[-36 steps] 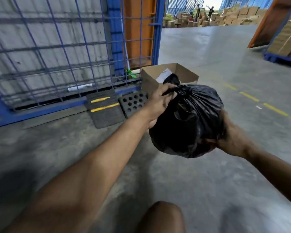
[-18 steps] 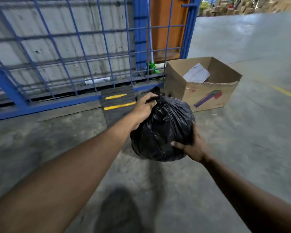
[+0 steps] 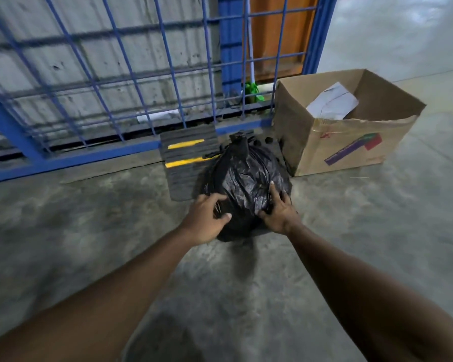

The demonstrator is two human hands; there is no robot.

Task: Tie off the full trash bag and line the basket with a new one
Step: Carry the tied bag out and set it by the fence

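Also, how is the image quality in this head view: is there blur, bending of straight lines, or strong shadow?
Head view: the blue wire fence bars bow outward, a wide-angle distortion; the left hand is slightly motion-blurred, the right hand sharper; the black trash bag shows small glossy highlights; a soft dark shadow lies on the concrete floor near the bottom edge; the cardboard box is evenly lit.

Dim indoor light, brightest on the pale floor (image 3: 392, 35) far right of the cardboard box (image 3: 351, 137). A soft shadow pools on the concrete below the trash bag (image 3: 246, 178). The blue wire fence (image 3: 141, 74) left of the box bows from wide-angle distortion. Forearms at the bottom look soft.
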